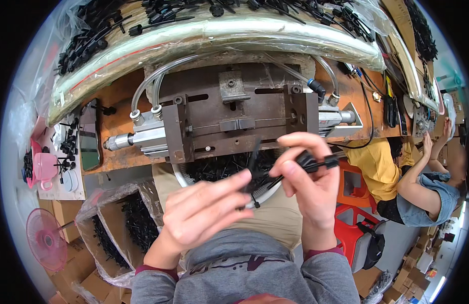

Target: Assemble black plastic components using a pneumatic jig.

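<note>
My right hand (315, 187) is curled around several black plastic parts (309, 163), thin stems with thicker heads, above my lap. Close beside it, my left hand (204, 210) has its fingers pressed together, with its fingertips at a slim black plastic part (254, 156) that is smeared by motion. The left thumb is hidden under the fingers. Behind both hands stands a brown metal fixture (234, 114) with a small steel block (237, 124) at its middle. Under the hands lies a heap of similar black parts (214, 167), partly covered.
Air cylinders (149, 138) with clear hoses flank the fixture. A phone (90, 134) lies at the left. More black parts are piled behind a plastic-wrapped edge (219, 38). An open carton (113, 223), a pink fan (47, 238) and red stools (348, 238) stand around; a co-worker (422, 192) sits at right.
</note>
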The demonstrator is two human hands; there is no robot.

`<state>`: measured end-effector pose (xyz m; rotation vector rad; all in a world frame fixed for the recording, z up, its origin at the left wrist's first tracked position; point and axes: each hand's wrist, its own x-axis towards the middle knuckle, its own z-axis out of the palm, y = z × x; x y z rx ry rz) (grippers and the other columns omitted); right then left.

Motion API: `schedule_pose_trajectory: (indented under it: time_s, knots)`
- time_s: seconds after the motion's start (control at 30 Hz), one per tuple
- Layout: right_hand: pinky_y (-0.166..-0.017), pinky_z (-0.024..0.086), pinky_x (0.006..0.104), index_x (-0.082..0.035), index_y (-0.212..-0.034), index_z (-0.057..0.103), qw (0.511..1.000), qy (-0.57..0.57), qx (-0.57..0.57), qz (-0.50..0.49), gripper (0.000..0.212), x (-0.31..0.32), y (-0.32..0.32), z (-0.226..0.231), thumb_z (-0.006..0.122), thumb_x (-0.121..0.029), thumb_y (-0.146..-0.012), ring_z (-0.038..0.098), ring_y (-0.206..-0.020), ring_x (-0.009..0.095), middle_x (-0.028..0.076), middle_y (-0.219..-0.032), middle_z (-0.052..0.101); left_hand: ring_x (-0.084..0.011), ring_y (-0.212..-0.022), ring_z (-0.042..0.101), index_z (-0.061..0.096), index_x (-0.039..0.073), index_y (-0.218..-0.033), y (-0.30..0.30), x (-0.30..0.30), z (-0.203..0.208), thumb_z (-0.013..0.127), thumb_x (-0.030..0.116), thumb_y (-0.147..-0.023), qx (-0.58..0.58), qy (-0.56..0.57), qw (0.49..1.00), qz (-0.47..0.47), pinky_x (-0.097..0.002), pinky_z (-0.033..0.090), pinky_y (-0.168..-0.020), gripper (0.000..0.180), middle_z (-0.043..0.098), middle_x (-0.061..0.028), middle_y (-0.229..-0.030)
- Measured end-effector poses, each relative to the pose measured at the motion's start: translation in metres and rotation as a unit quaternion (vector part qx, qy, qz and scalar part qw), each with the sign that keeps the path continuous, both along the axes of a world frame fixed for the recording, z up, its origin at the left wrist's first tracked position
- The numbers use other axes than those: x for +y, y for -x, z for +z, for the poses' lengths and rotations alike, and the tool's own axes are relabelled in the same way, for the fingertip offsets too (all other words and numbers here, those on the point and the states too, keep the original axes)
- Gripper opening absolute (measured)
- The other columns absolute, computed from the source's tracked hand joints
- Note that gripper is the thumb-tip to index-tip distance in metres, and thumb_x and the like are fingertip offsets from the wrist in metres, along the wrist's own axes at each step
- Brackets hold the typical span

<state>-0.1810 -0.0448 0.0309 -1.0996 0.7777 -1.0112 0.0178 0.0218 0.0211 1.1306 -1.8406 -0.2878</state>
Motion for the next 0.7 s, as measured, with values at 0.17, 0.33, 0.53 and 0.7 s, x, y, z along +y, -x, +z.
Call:
schedule_pose_trajectory:
  time_s: [0.17,0.33,0.53,0.7]
  knots:
    - [-0.066,0.053,0.0224,0.001,-0.125,0.047,0.997,0.056,0.010,-0.046,0.038,0.004,0.003,-0.007,0.062,0.007,-0.091,0.064,-0.072,0.012,0.017,-0.100,0.070,-0.0215,-0.070,0.068,0.071,0.001,-0.088,0.009,-0.017,-0.024,0.085,0.012,-0.062,-0.071,0.004,0.992,0.107,-0.0290,0.053,-0.061,0.031,0.071,-0.0152,-0.112]
    - [-0.080,0.059,0.0323,0.004,-0.120,0.046,0.984,0.154,0.019,-0.081,0.033,0.010,0.004,-0.013,0.059,0.012,-0.091,0.071,-0.087,0.023,0.025,-0.108,0.068,-0.0180,-0.065,0.065,0.071,0.003,-0.089,0.018,-0.025,-0.030,0.084,0.014,-0.065,-0.134,0.013,0.981,0.143,-0.0269,0.050,-0.059,0.029,0.070,-0.0132,-0.117]
    - [-0.070,0.059,0.0322,0.006,-0.107,0.064,0.860,0.432,0.227,-0.148,0.028,0.009,0.010,-0.016,0.069,0.012,-0.080,0.072,-0.081,0.026,0.021,-0.101,0.071,-0.0155,-0.057,0.060,0.070,0.006,-0.088,0.019,-0.030,-0.023,0.083,0.017,-0.067,-0.162,-0.001,0.974,0.157,-0.0253,0.047,-0.055,0.027,0.070,-0.0085,-0.118]
    - [-0.064,0.057,0.0319,0.004,-0.093,0.072,0.774,0.535,0.297,-0.163,0.022,0.007,0.008,-0.017,0.077,0.002,-0.072,0.071,-0.074,0.025,0.017,-0.097,0.072,-0.0159,-0.057,0.060,0.070,0.006,-0.088,0.019,-0.028,-0.021,0.083,0.019,-0.068,-0.172,-0.017,0.971,0.164,-0.0247,0.046,-0.054,0.027,0.070,-0.0068,-0.118]
